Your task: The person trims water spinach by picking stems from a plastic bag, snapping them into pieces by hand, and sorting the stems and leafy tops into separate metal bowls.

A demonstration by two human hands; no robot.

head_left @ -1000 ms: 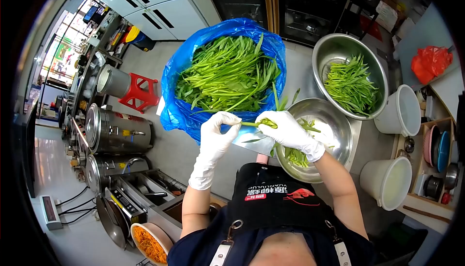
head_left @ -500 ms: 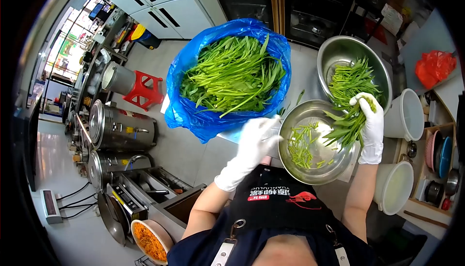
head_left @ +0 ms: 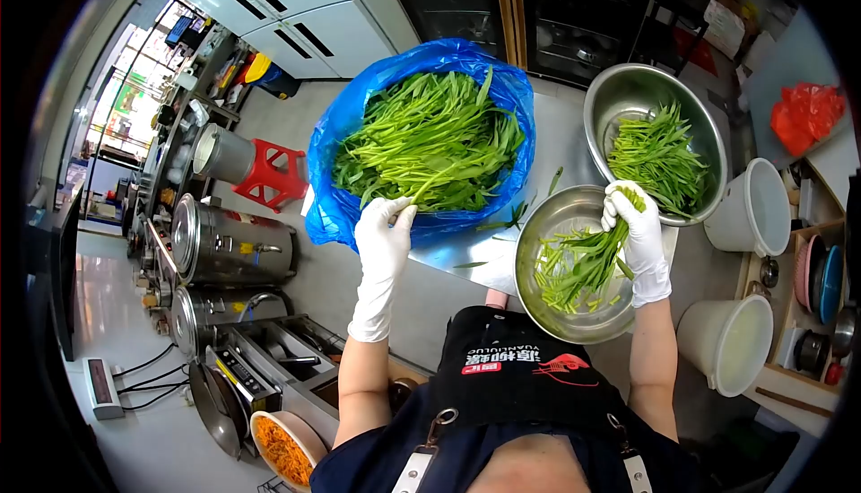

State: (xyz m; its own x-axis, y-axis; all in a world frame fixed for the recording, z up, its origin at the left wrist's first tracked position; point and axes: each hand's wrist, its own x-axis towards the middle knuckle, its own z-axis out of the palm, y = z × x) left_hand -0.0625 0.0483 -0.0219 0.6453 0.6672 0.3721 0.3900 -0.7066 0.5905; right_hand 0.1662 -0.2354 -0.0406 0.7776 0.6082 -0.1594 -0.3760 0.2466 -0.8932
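My white-gloved left hand [head_left: 386, 240] is at the near edge of the blue bag [head_left: 327, 215], its thumb and fingers pinching a green stem [head_left: 432, 183]. Long leafy greens [head_left: 421, 139] fill that bag. In my gloved right hand [head_left: 644, 240] is a bunch of greens [head_left: 592, 255], whose leaves hang over the shallow steel bowl [head_left: 574, 330]. Short cut stem pieces [head_left: 553, 291] lie in this bowl. Behind it stands a deeper steel basin [head_left: 596, 98] with a pile of greens [head_left: 662, 159] inside.
Loose leaves lie on the steel table [head_left: 489, 264]. Two white buckets [head_left: 749, 210] [head_left: 725, 345] stand at the right. On the left are a red stool [head_left: 272, 174] and large steel pots [head_left: 238, 242]. A bowl of orange shreds [head_left: 285, 451] sits at the lower left.
My left hand has moved from the middle back to the bag and taken a stem. My right hand carried its bunch right, over the bowls, then slightly back left.
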